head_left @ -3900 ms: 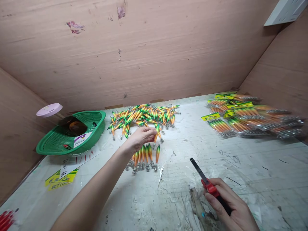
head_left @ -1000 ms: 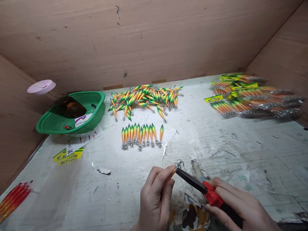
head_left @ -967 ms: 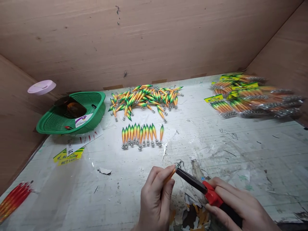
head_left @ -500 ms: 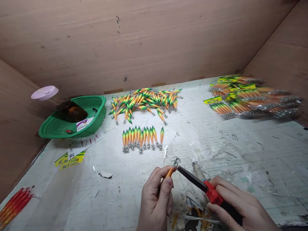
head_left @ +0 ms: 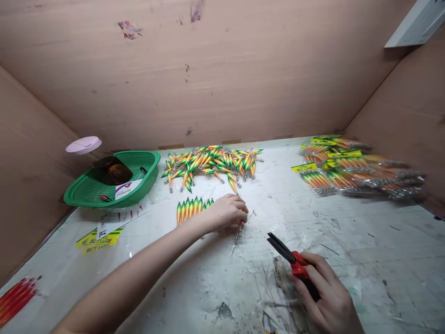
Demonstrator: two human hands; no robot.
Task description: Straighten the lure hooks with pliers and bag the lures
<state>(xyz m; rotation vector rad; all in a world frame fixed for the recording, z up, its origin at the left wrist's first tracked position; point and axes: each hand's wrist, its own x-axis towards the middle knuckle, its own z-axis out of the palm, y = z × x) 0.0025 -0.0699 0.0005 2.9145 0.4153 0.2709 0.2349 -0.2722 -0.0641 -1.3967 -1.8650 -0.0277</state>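
My left hand (head_left: 231, 213) reaches out over the right end of a row of green-and-orange fishing lures (head_left: 189, 208). Its curled fingers hold a lure (head_left: 240, 228), of which only the orange lower part and the metal hooks show below them. The arm and hand cover much of the row. At the lower right, my right hand (head_left: 323, 292) is closed round the red-and-black handles of a pair of pliers (head_left: 299, 266). The dark jaws of the pliers are slightly apart, with nothing between them, and point up and left.
A heap of similar lures (head_left: 212, 162) lies behind the row. Packed lures with yellow labels (head_left: 351, 171) are piled at the back right. On the left stand a green basket (head_left: 146, 185) and yellow label cards (head_left: 100, 241). Red lures (head_left: 17, 299) lie at the lower left.
My left hand has moved forward with the lure, from beside the pliers to the right end of the row. The pliers have moved slightly down, and their jaws now show apart. The view has tilted up.
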